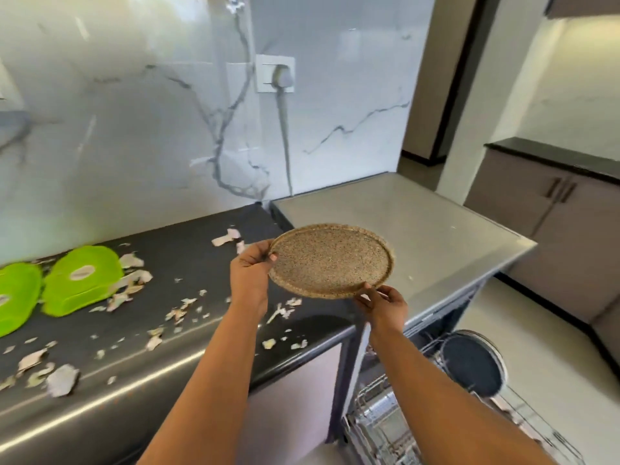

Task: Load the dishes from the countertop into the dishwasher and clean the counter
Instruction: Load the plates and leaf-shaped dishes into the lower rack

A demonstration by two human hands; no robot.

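1. Far left, I see two green plastic containers (82, 280) lying on the dark surface (201, 260), side by side, against the marble backsplash (134, 129).
2. Scraps of peel (134, 283) are scattered all across that surface, from the front edge back to the wall, thickest beside the green containers.
3. Moving in, the left hand (250, 273) grips the left rim of the speckled plate (330, 261), thumb on top, fingers curled underneath.
4. The plate itself is up in the air, tilted slightly toward me, hanging over the spot where the dark surface meets the grey dishwasher top (402, 223).
5. The right hand (382, 302) pinches the plate's near edge, fingers (367, 288) closed on the rim from below and in front.
6. On the wall behind, a plug sits in a socket (276, 73), its cord running down to the surface.
7. Lower right, the dishwasher rack (379, 421) is pulled out, and a dark round plate (473, 364) stands upright in it.
8. Far right, grey cabinets (553, 213) under a black top.
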